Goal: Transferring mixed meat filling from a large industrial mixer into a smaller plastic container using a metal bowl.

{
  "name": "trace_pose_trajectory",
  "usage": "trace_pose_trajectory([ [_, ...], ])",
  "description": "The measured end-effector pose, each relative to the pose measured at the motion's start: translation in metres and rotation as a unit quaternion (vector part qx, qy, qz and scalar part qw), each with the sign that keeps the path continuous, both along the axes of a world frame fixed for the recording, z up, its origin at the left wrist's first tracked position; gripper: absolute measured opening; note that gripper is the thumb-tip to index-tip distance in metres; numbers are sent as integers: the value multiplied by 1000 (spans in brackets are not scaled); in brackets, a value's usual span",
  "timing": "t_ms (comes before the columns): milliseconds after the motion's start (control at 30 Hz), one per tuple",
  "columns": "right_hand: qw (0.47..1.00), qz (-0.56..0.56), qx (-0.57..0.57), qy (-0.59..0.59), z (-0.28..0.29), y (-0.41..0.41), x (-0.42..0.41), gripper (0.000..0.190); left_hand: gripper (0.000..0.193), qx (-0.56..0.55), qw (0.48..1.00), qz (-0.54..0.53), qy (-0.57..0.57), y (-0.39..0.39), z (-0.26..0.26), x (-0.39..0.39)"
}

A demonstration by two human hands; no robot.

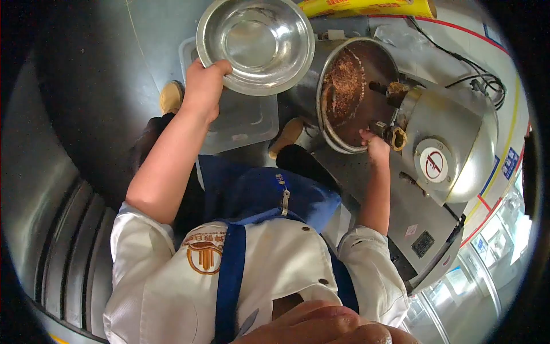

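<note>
In the head view my left hand (204,88) grips the near edge of a shiny round stainless-steel basin (251,45), thumb over its rim. The basin looks empty and is held above a translucent plastic tub (245,124). To the right, a large metal mixer bowl (321,92) stands under the head of a floor mixer (455,133), with reddish-brown crumbly or minced material (346,81) inside. My right hand (377,146) is at the bowl's near right rim, its fingers curled over the edge beside a dark, soiled mixer fitting (378,127).
Yellow film-wrapped rolls (365,7) lie at the top, near a crumpled clear plastic bag (401,36). A black cable (477,66) coils on the floor behind the mixer. The mixer's grey base (423,223) is at the right; ribbed metal panels (77,253) are at the lower left.
</note>
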State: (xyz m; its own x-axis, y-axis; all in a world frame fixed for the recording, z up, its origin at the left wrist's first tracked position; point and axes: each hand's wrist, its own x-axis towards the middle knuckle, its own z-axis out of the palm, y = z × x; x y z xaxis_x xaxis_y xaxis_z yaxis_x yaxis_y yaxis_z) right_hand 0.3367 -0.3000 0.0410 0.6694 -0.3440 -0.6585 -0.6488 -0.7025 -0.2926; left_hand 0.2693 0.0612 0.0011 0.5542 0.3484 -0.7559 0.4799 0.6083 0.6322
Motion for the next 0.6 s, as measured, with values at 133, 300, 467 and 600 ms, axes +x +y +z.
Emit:
trace_pose_trajectory([
  [133,987,-101,100,-70,-4,-5,-34,24,25,5,1000,-9,-21,-1,4,0],
  [300,884,-222,306,-275,-18,-3,-76,21,32,15,998,-46,-38,-2,-2,-2],
  [467,766,-369,391,-354,-18,15,-101,18,26,-9,999,-15,-44,-6,-5,-3],
  [600,677,-463,452,-351,-43,3,-115,23,26,9,998,-39,-43,-3,-14,-6],
])
